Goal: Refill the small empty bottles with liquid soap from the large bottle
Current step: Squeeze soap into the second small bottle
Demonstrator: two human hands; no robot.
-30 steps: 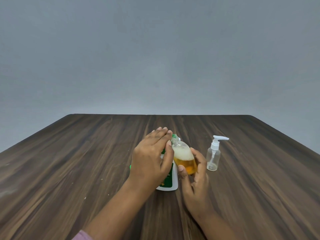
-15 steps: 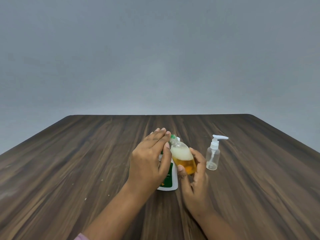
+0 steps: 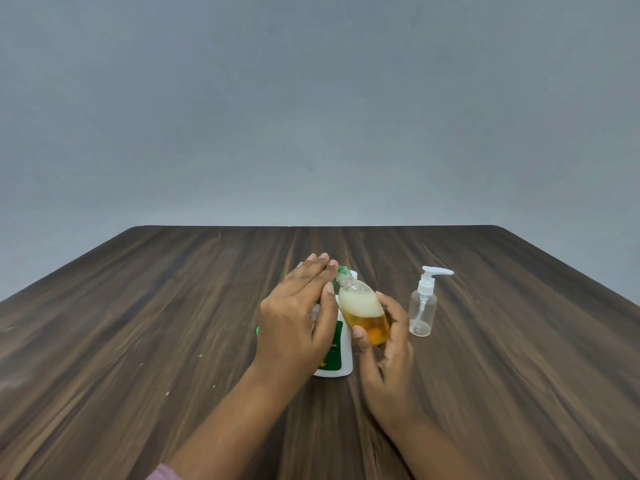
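— What's where?
— A dark wooden table (image 3: pixel 138 341) runs wide to its left, right and far edges. At centre stands the white large bottle (image 3: pixel 337 355); its green label shows only "AL". My left hand (image 3: pixel 298 320) lies straight-fingered over its top.
— The right?
— My right hand (image 3: pixel 388 355) grips the small bottle (image 3: pixel 363 313), tilted, amber soap under foam. An empty pump bottle (image 3: pixel 422 313) stands just right.

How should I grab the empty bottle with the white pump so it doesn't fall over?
Wrap fingers round the empty bottle at its clear round body, below the white pump. Probably come from the right: it stands upright, and the right hand, holding the part-filled bottle, crowds its left.
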